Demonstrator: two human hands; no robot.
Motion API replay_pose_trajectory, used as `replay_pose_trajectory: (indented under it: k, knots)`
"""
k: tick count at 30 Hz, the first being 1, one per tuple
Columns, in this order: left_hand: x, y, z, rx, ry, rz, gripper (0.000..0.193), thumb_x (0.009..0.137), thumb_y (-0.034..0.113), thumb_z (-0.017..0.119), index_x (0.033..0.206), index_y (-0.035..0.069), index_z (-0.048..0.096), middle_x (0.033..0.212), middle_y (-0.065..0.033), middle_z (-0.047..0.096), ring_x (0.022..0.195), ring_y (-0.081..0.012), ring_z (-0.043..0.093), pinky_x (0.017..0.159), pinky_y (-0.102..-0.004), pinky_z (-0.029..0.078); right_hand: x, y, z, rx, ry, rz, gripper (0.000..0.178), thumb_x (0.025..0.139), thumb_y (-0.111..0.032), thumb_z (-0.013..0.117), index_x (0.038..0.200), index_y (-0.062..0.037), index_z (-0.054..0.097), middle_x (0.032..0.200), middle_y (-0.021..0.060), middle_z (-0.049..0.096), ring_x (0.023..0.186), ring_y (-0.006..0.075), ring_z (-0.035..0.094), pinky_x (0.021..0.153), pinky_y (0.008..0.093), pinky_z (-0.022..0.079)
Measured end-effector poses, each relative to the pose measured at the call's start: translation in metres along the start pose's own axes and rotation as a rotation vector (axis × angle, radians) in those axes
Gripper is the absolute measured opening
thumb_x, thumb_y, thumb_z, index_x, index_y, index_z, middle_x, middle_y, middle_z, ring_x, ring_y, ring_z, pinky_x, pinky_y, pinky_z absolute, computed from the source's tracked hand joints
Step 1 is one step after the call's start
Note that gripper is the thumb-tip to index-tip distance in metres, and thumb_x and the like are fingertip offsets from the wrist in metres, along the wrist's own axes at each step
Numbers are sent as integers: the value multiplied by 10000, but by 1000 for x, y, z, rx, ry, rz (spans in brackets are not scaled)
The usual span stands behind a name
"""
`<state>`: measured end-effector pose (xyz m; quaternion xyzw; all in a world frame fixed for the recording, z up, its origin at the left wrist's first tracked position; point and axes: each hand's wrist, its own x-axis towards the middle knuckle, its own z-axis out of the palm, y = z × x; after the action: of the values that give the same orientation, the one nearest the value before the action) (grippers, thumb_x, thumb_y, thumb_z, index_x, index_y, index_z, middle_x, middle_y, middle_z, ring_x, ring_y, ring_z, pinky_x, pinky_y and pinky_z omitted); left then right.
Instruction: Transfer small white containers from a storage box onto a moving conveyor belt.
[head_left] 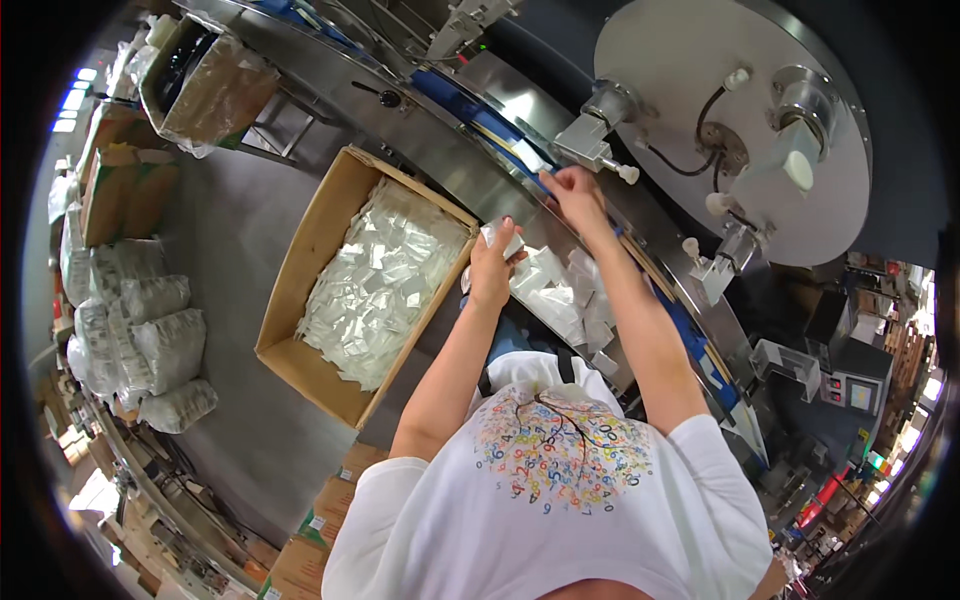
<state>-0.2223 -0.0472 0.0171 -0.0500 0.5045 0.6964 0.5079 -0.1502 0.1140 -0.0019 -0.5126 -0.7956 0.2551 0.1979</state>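
Left hand (489,268): fingers curled round a white packet (502,238), beside the cardboard box (318,235). Right hand (578,202): fingers bent at the blue conveyor belt (445,92) (any hold is obscured). A slack left grip could drop the packet.

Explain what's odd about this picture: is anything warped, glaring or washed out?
In the head view, fisheye distortion bends the room toward a dark rim; the head view also shows glare on the steel surface, glints on pieces in the cardboard box, and washed-out panes far left.
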Motion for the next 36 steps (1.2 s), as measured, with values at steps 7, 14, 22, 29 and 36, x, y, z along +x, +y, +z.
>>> replay_pose_trajectory:
  k: [7,14,22,29,36]
  knots:
    - [-2,9,-5,-149,88,-65,326,866,288,535,1110,76,500,908,-47,530,854,-147,524,700,-298,474,-76,-28,-14,616,-621,310,224,766,-239,665,706,-31,612,592,18,569,548,75,508,485,245,392]
    - [-5,16,-19,230,-20,35,504,821,96,558,1256,-39,341,901,-86,556,731,-136,572,594,-272,477,12,-23,14,905,-349,664,193,815,-268,626,791,-78,598,617,-29,547,515,34,473,441,178,337]
    - [-17,10,-38,465,-167,32,703,712,10,662,1292,-16,264,870,-142,590,740,-159,587,589,-265,480,-94,-45,-12,654,-651,111,265,763,-191,673,951,-14,613,732,31,609,639,104,552,578,249,445]
    - [12,65,-136,1240,276,340,533,745,209,681,1177,16,437,1059,-117,573,958,-255,544,813,-335,433,31,-32,30,293,-93,-23,200,732,-92,660,890,9,588,867,120,577,761,212,562,677,320,442]
    - [58,26,-253,1774,325,-64,998,606,420,749,1345,-2,228,1333,-152,356,1227,-293,333,1051,-456,203,-46,-119,77,105,-321,-869,181,712,-49,573,892,-58,569,840,107,567,788,278,569,670,362,479]
